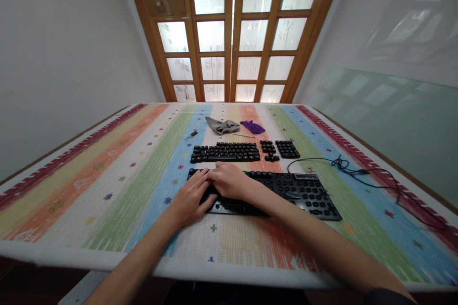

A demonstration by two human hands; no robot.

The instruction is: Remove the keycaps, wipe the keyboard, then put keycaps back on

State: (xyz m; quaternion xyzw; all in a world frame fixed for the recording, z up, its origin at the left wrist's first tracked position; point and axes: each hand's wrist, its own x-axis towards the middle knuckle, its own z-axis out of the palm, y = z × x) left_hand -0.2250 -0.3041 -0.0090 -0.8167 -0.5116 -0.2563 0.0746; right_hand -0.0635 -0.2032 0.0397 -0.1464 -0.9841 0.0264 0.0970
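A black keyboard with most of its keycaps off lies in front of me; a row of caps is still seated along its top edge. My left hand rests over its left end, fingers stretched out and thumb apart along the near side. Across the keyboard's left part reaches my right hand, fingers curled and touching the left fingertips. What it may pinch is hidden beneath it. Behind the keyboard, removed keycaps stand in rows, with navigation keycaps and number-pad keycaps grouped to their right.
A grey cloth and a purple cloth lie farther back, a thin rod near them. To their left is a small dark tool with wire prongs. The keyboard's cable runs right, tangled, over the striped tablecloth.
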